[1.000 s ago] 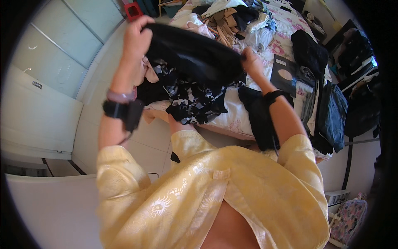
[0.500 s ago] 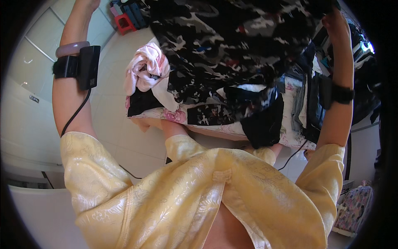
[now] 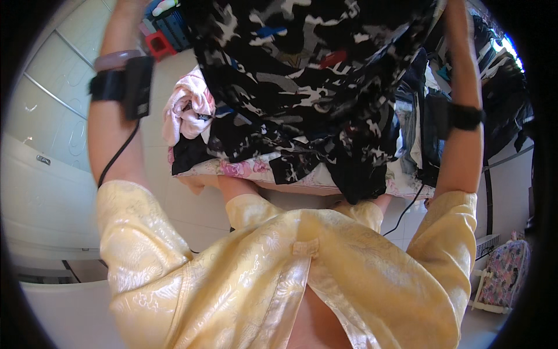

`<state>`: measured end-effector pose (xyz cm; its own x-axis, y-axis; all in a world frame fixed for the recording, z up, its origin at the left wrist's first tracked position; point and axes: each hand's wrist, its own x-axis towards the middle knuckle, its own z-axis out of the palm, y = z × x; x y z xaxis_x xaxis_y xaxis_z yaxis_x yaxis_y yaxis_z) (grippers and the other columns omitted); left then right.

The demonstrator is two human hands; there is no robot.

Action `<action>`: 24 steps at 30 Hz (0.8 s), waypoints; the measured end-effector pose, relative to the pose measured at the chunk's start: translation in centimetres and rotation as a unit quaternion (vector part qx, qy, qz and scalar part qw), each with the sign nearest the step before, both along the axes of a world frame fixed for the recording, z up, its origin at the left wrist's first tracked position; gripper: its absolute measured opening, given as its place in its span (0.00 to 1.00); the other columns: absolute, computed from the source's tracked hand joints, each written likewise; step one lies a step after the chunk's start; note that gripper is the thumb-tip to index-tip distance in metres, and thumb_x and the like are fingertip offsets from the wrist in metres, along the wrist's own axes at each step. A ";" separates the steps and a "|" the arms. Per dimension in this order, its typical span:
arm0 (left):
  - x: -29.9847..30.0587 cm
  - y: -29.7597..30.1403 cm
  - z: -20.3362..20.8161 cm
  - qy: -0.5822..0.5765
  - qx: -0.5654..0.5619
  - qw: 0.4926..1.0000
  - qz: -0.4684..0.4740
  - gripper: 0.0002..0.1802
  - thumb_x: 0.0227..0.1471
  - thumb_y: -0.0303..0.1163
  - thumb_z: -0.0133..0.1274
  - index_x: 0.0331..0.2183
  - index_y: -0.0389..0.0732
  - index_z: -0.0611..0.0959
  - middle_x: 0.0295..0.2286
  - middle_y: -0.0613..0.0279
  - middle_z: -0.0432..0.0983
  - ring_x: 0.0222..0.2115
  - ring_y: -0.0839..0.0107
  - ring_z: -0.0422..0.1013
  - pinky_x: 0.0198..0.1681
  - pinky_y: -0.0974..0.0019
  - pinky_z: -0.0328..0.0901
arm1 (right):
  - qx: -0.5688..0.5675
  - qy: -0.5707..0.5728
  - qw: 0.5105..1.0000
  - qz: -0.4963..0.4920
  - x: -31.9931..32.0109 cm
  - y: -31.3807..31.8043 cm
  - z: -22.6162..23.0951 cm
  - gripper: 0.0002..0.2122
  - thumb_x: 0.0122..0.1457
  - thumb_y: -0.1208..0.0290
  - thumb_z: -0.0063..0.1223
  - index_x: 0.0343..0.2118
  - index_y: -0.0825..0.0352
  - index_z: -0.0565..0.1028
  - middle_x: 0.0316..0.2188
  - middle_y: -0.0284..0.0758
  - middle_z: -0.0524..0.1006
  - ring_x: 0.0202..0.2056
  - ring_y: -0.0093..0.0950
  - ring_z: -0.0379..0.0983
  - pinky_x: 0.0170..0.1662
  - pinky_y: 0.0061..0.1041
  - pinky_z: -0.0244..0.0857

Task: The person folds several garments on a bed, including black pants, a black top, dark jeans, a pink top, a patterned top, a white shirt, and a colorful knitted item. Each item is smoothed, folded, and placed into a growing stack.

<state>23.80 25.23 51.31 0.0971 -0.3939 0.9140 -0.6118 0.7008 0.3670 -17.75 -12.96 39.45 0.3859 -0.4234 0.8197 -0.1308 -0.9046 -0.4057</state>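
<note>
A small pale marking on the black box (image 3: 138, 81) strapped to the left forearm (image 3: 119, 154) is too small to read. A second ago both hands showed, holding up black cloth; now the left hand lies past the upper edge near 11 o'clock and the right hand past it near 1 o'clock, so whether they pinch or spread, I cannot tell. The camouflage-print cloth (image 3: 314, 64) hangs at 12 o'clock between the arms, covering more of the view than then: black, grey and white, with red and blue patches. A pink bundle (image 3: 189, 102) lies at 10 o'clock on the floral-covered bed (image 3: 237, 168).
</note>
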 end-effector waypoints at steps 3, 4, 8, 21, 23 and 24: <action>1.7 -3.5 -8.8 -0.116 0.105 0.972 0.176 0.11 0.56 0.33 0.44 0.40 0.40 0.76 0.38 0.62 0.73 0.41 0.71 0.68 0.46 0.66 0.63 | -0.029 0.028 0.997 0.073 6.0 -0.6 -5.4 0.26 0.56 0.76 0.48 0.60 0.66 0.61 0.58 0.47 0.64 0.61 0.42 0.57 0.63 0.36 0.52; 2.2 -5.3 -12.5 -0.106 0.178 0.939 0.275 0.14 0.55 0.31 0.46 0.43 0.39 0.77 0.38 0.62 0.73 0.41 0.70 0.68 0.46 0.66 0.63 | -0.036 0.060 0.993 0.092 7.9 -0.7 -8.6 0.26 0.56 0.76 0.48 0.60 0.66 0.61 0.59 0.48 0.63 0.62 0.42 0.56 0.64 0.36 0.51; 0.3 -7.5 -29.4 -0.054 0.489 0.805 0.330 0.57 0.43 0.27 0.57 0.65 0.50 0.39 0.63 0.32 0.26 0.65 0.42 0.33 0.66 0.55 0.39 | 0.015 0.270 0.960 -0.073 10.1 2.1 -22.5 0.37 0.50 0.69 0.59 0.62 0.67 0.54 0.64 0.57 0.49 0.63 0.56 0.47 0.63 0.44 0.50; -20.2 7.9 -50.8 -0.467 0.444 0.734 0.213 0.33 0.42 0.35 0.58 0.52 0.42 0.71 0.43 0.56 0.68 0.50 0.58 0.62 0.62 0.44 0.47 | -0.070 0.524 0.844 0.085 -4.7 23.9 -33.3 0.29 0.45 0.66 0.65 0.53 0.61 0.69 0.54 0.38 0.65 0.59 0.37 0.58 0.61 0.47 0.49; -18.9 7.2 -50.4 -0.424 0.413 0.785 0.182 0.13 0.43 0.29 0.51 0.36 0.42 0.78 0.23 0.62 0.69 0.33 0.61 0.68 0.59 0.49 0.53 | -0.072 0.515 0.853 0.053 -5.4 22.8 -33.6 0.22 0.47 0.69 0.60 0.48 0.61 0.71 0.44 0.37 0.71 0.52 0.35 0.64 0.58 0.44 0.53; -18.2 7.0 -49.8 -0.406 0.392 0.804 0.189 0.11 0.42 0.28 0.51 0.33 0.43 0.77 0.23 0.61 0.69 0.33 0.60 0.68 0.56 0.51 0.56 | -0.079 0.518 0.851 0.036 -5.6 22.1 -33.7 0.19 0.47 0.71 0.58 0.45 0.61 0.72 0.39 0.36 0.72 0.48 0.35 0.67 0.57 0.43 0.54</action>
